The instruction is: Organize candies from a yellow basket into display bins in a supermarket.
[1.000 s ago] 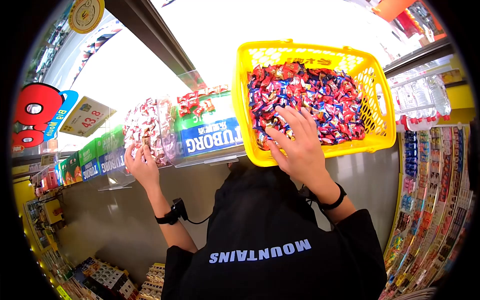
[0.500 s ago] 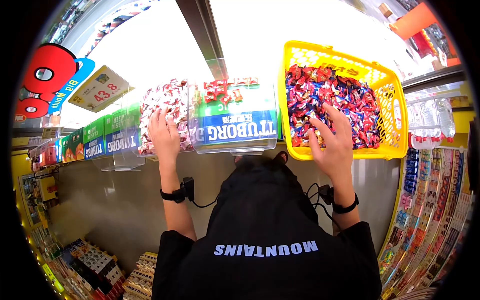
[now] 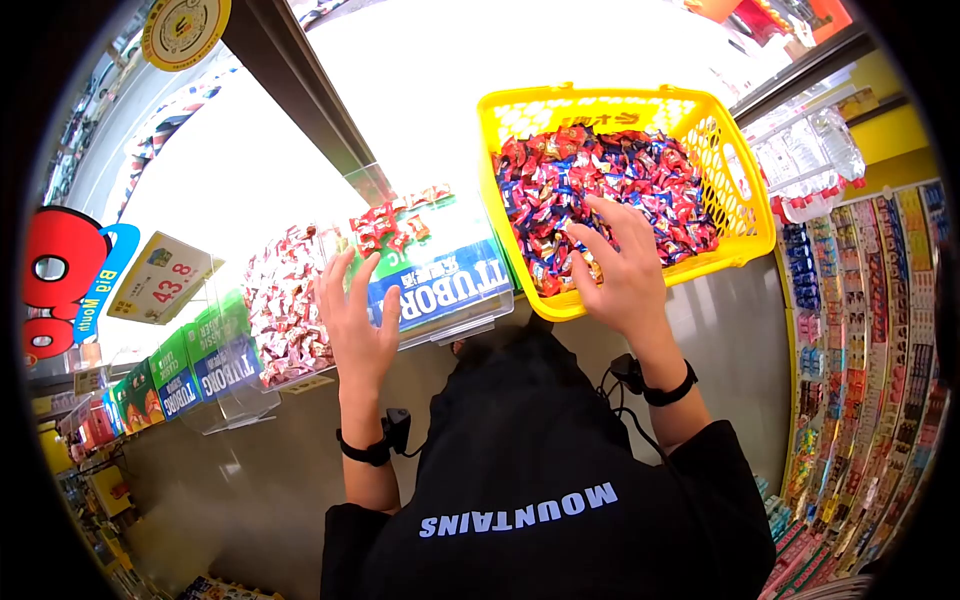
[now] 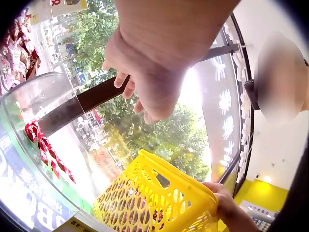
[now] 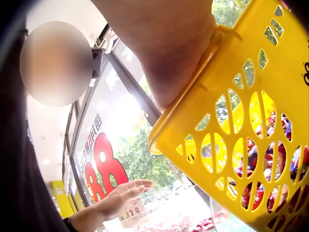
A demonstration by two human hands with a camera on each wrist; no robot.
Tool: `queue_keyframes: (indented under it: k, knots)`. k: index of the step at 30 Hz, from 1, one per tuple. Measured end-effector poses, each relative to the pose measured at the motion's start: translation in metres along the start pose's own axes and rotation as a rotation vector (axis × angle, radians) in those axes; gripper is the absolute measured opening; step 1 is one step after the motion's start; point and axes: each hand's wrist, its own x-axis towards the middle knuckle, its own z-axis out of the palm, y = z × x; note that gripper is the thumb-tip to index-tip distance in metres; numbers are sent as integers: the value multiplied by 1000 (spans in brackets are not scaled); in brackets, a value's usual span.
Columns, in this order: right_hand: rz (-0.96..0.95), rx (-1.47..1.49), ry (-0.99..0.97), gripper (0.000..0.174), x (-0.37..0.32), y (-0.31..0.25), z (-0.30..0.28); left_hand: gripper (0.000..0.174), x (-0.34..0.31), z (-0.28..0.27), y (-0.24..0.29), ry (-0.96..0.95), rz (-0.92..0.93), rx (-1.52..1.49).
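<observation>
My left hand [image 3: 358, 320] hovers with spread fingers at the divider between two clear bins and holds nothing visible. To its left is a heap of pink-and-white wrapped candies [image 3: 285, 290]. On its right, several red-wrapped candies [image 3: 410, 225] lie on a green and blue Tuborg carton [image 3: 450, 285] inside the other bin. My right hand [image 3: 625, 270] reaches over the near rim of a yellow basket [image 3: 745, 235], fingers loosely bent close over the red and blue wrapped candies [image 3: 600, 180] filling it. In the right wrist view the basket wall hides those fingers.
More Tuborg cartons [image 3: 225, 365] run along the counter to the left, below a 43.8 price sign [image 3: 165, 280]. A window post [image 3: 300, 80] rises behind the bins. Bottled water [image 3: 815, 150] stands beyond the basket, and shelves of packaged goods [image 3: 860, 370] line the right side.
My left hand has come up off the pink-and-white candies and moved right to the bin divider, its fingers spreading. My right hand stays over the basket. The head view has swung right and back.
</observation>
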Motion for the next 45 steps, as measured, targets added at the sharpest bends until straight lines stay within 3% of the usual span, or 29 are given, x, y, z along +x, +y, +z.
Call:
queue_keyframes:
  k: [14, 18, 23, 27, 32, 36, 39, 42, 45]
  knots:
    - [-79, 246, 34, 32, -5, 15, -7, 48, 61, 40, 121, -121, 245, -113]
    - [-28, 232, 91, 33, -7, 45, -29, 50, 68, 51, 163, -170, 260, -104]
    - [18, 126, 104, 31, -18, 126, -67, 51, 72, 68, 197, -208, 240, -68]
    - [-69, 88, -55, 29, -19, 193, -104, 48, 77, 78, 211, -258, 197, 20]
    - [-222, 123, -281, 24, 10, 256, -134, 41, 72, 88, 210, -182, 121, 44]
    - [-287, 144, -585, 25, 39, 287, -115, 39, 72, 91, 206, -119, 51, -9]
    - [-458, -140, -892, 32, 50, 297, -89, 37, 73, 94, 209, -92, 32, 29]
    - [-496, -273, -1240, 45, 63, 293, -62, 35, 72, 93, 210, -100, 29, 63]
    - [-578, -412, -1333, 47, 71, 291, -37, 34, 71, 93, 208, -77, 13, 80]
